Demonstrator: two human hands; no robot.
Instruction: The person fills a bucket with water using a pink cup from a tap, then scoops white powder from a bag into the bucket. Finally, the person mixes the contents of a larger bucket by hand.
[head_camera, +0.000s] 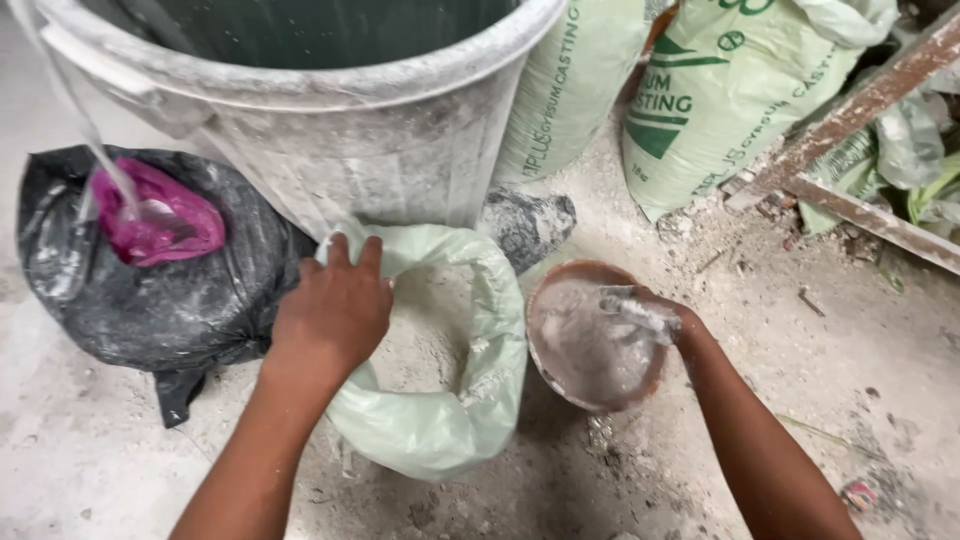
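My left hand (333, 312) grips the rolled rim of an open pale green sack (455, 420) that holds white powder (428, 335). My right hand (655, 315), coated in white powder, is dipped into a round brown bowl (592, 335) filled with grey-white powder, right of the sack. Its fingers are partly hidden by the powder and the bowl's rim.
A large dusty grey bin (330, 120) stands behind the sack. A black bag (150, 280) with a pink bag (160, 222) on it lies at left. Pale green printed sacks (720, 90) lean at the back. Dusty wooden laths (860, 110) lie at right.
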